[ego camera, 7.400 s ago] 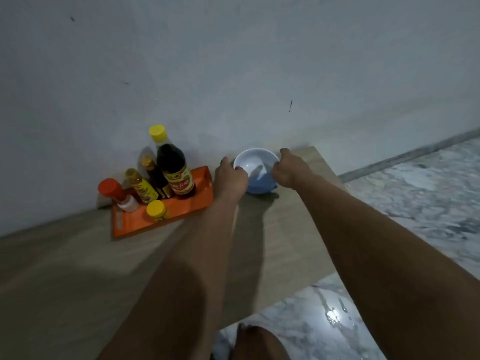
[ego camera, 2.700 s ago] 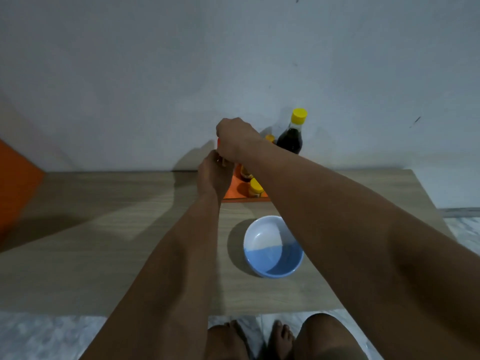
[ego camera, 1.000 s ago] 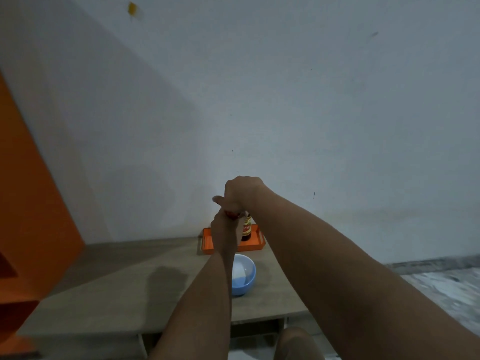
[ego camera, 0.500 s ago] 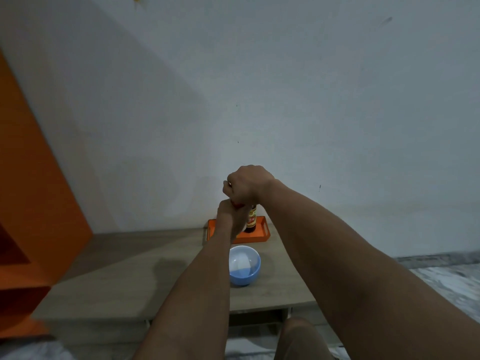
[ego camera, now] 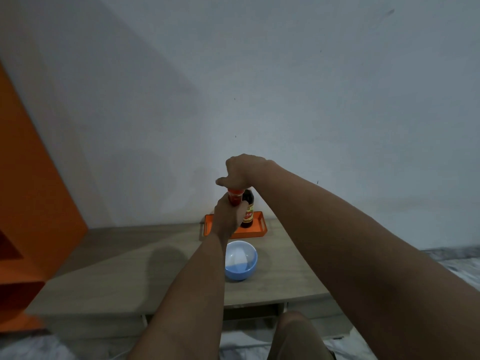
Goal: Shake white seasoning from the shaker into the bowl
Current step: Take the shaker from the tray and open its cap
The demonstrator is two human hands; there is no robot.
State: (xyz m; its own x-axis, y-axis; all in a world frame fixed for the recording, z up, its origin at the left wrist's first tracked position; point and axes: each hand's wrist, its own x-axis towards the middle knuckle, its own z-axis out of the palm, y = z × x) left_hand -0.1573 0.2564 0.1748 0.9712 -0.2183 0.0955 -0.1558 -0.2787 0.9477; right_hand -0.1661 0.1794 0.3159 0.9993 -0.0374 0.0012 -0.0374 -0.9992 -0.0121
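Above the bowl (ego camera: 241, 260), my left hand (ego camera: 226, 220) grips the light, rigid shaker (ego camera: 234, 197) by its body, my right hand (ego camera: 243, 170) pinching its cap

A wooden tabletop (ego camera: 109, 276) ran left to right ahead of me, its far edge against a plain pale wall (ego camera: 285, 87). At the far side of it sat an orange tray (ego camera: 255, 231), and in that tray stood a dark bottle (ego camera: 248, 209) with a red and yellow label, upright. Far to my left rose a large orange cabinet (ego camera: 28, 203). Pale marbled floor (ego camera: 462, 266) showed to the right, beyond the tabletop's end.
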